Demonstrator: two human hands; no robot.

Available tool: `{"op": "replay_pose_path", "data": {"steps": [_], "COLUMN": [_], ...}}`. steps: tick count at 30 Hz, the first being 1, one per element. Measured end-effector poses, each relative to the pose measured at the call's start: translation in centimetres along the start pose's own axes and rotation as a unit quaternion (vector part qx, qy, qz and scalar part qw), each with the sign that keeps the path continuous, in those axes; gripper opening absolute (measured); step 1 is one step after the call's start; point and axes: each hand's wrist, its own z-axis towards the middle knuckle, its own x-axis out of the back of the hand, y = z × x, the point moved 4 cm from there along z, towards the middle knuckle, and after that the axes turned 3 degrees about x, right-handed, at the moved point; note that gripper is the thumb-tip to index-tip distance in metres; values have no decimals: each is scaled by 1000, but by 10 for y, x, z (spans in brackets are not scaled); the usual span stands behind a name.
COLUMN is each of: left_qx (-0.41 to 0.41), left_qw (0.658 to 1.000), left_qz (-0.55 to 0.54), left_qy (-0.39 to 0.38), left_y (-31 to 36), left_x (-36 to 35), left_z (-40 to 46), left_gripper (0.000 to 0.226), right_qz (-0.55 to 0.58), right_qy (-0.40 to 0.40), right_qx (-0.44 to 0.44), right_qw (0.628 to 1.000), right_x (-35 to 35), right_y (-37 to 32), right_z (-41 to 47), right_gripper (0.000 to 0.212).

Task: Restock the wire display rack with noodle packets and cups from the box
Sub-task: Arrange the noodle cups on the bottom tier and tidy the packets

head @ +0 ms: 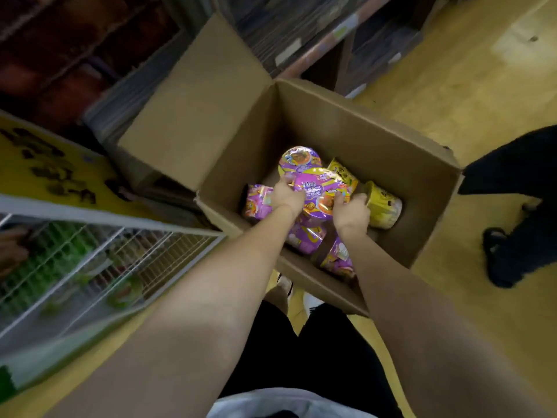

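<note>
Lighting is dim and warm overall, strongest on the yellow floor (470, 86) at upper right, where a pale glare patch shows. The interior of the open brown cardboard box (346, 128) is moderately lit; glossy purple noodle cups (319, 191) carry small highlights. Upper-left shelving falls into deep shadow. Motion blur smears the white wire display rack (90, 267) and the background shelves. Wide-angle distortion stretches both forearms toward the lower edge.
</note>
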Motion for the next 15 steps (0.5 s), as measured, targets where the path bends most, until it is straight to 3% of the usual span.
{"op": "replay_pose_path", "data": {"steps": [3,7,15], "left_qx": [-57,-70,-79], "left_qw": [996,982,942], "left_qz": [-21,-129,-293], "left_qy": [61,119,144], "left_y": [4,-9,-29], "left_x": [35,80,146], "left_z": [-39,-81,-126], "left_gripper": [35,27,21], "right_qz": [-30,-3,86], "right_qy": [-13,11,33], "right_qx": [70,162,296], "right_qw": [997,987,951], "right_x": [-4,-9,-14], "right_y": [-15,-43,-98], "right_z": [-20,-59,-132], "right_gripper": [55,48,36]}}
